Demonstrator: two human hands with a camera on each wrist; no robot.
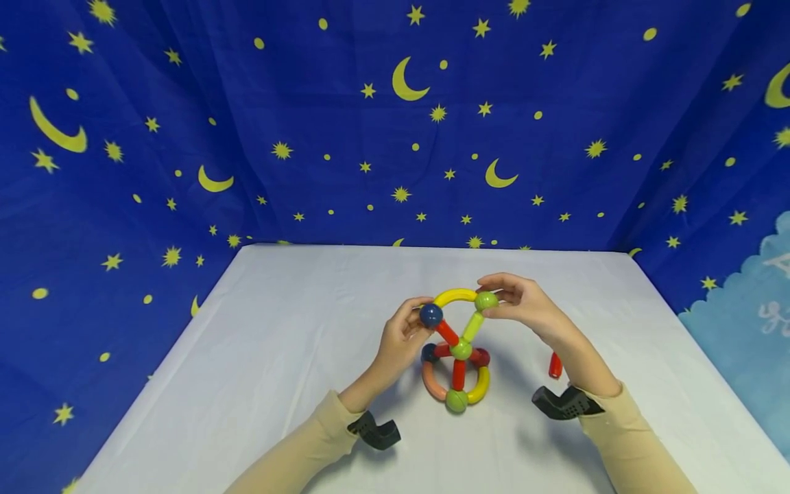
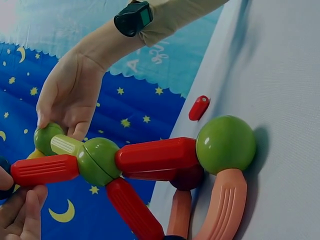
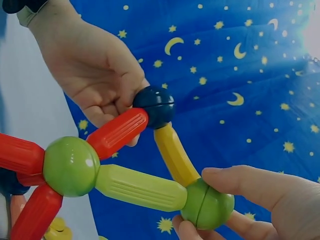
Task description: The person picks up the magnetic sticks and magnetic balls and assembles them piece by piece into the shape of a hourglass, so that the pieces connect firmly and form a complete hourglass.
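A structure of balls and ridged sticks stands on the table. My left hand (image 1: 398,339) pinches its upper dark blue ball (image 1: 431,315); my right hand (image 1: 524,305) grips the upper green ball (image 3: 207,204) between thumb and fingers. A yellow curved stick (image 1: 455,296) arches between these two balls. From them a red stick (image 3: 118,133) and a light green stick (image 3: 141,188) slope down to a central green ball (image 1: 461,348). Below, red sticks spread to a base ring with a green ball (image 2: 226,144), a salmon curved stick (image 1: 432,381) and a yellow curved one (image 1: 481,386).
A loose red stick (image 1: 555,366) lies on the white table (image 1: 308,309), right of the structure near my right forearm. Black wrist mounts (image 1: 374,431) sit on both sleeves. A blue star-and-moon cloth (image 1: 345,137) hangs behind and at the sides.
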